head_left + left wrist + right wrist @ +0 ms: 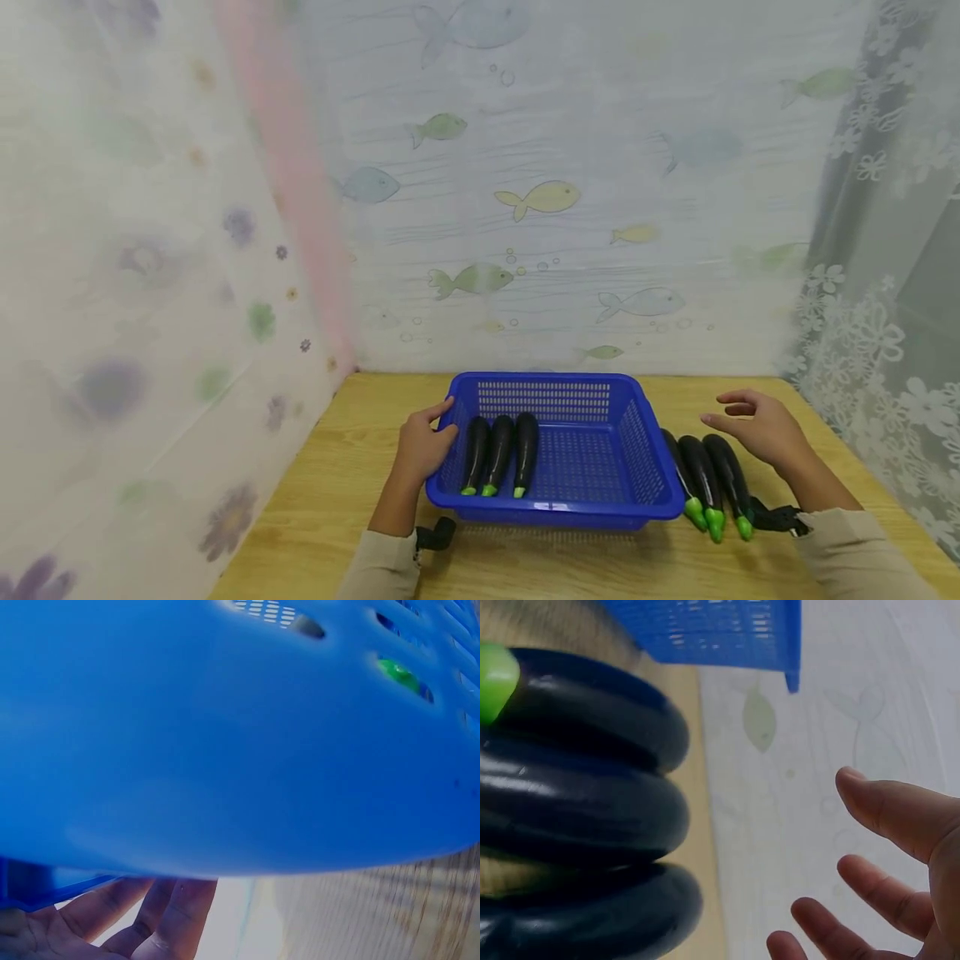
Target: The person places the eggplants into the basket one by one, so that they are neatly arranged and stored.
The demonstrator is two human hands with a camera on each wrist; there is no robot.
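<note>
A blue plastic basket (577,458) stands on the table, with three dark eggplants (500,454) side by side along its left inside, green stem ends toward me. My left hand (426,443) grips the basket's left rim; in the left wrist view the basket wall (225,765) fills most of the picture, the left fingers (180,915) showing below it. Right of the basket lie three more eggplants (703,468) on the table. Over their far ends hovers my right hand (765,425), holding nothing. The right wrist view shows its fingers spread apart from these eggplants (585,799).
The wooden table (330,483) meets a fish-patterned sheet (570,250) behind the basket. A flowered sheet (150,333) borders its left side, and a lace curtain (885,350) hangs on the right.
</note>
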